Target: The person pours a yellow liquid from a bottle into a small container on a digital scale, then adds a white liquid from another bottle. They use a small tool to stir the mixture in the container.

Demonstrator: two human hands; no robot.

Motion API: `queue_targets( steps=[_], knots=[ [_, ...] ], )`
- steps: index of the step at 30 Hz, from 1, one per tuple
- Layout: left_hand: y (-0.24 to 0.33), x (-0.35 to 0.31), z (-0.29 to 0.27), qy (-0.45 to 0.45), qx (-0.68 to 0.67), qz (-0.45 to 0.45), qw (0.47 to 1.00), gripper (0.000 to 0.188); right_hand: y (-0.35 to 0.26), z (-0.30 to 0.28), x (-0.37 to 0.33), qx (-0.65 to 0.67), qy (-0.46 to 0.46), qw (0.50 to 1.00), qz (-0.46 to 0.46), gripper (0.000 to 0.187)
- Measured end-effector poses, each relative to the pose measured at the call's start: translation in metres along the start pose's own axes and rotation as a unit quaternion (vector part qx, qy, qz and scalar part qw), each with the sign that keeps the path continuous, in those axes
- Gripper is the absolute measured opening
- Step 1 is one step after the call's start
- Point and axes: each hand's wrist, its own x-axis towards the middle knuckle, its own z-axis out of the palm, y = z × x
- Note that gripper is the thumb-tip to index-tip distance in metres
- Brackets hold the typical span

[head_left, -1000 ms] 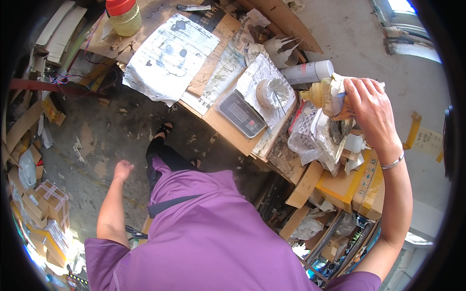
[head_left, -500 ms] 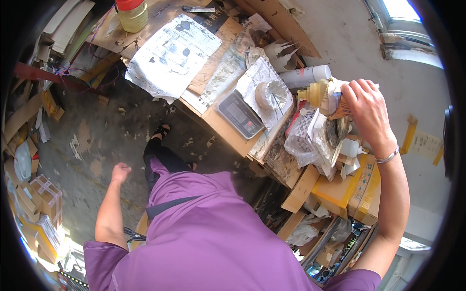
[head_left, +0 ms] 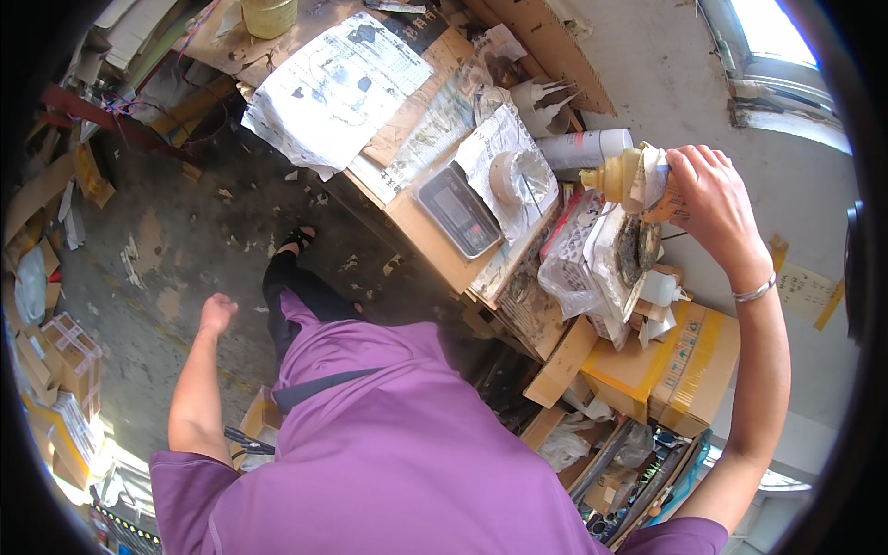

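Note:
My right hand (head_left: 717, 199) is closed around a yellowish plastic bottle (head_left: 615, 180) with a torn paper wrapping. The bottle lies sideways in the air, its ridged neck toward the left, above a stack of white, stained boards or boxes (head_left: 606, 264) partly in clear plastic. Left of the bottle is a digital scale (head_left: 458, 211); on its paper-covered top stands a pale round cup (head_left: 518, 178) with a thin dark stick in it. A white cylindrical can (head_left: 585, 148) lies behind. My left hand (head_left: 218, 313) hangs over the floor, fingers curled in, with nothing visible in it.
Stained paper sheets (head_left: 338, 92) cover the bench's left part, near a yellowish jar (head_left: 269, 17). White nozzle bottles (head_left: 538, 104) stand at the back. Taped cartons (head_left: 671, 365) sit below right. Cardboard boxes (head_left: 72, 361) are piled at the left on the scrap-strewn floor (head_left: 166, 240).
My right hand and the bottle have moved slightly right. My left hand has shifted a little up and left. The view has shifted, and the jar's red lid is out of sight.

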Motion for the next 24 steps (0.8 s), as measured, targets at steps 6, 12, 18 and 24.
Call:
queue_targets(
  steps=[6,12,18,24],
  knots=[
    [-0.001,0.006,0.023,0.008,-0.001,0.018,1.000,0.033,0.022,-0.011,0.012,0.121,-0.108,0.986,0.038,0.072],
    [0.000,-0.018,0.041,0.002,-0.002,0.003,1.000,0.037,0.019,-0.020,0.022,0.085,-0.126,0.988,0.023,0.070],
    [-0.037,-0.039,0.060,-0.007,0.001,-0.031,0.999,0.038,0.009,-0.018,0.027,0.064,-0.115,0.991,-0.004,0.069],
    [-0.051,-0.052,0.063,0.002,-0.008,-0.045,0.999,0.038,0.003,0.001,0.022,-0.006,-0.066,0.998,-0.021,0.069]
  ],
)
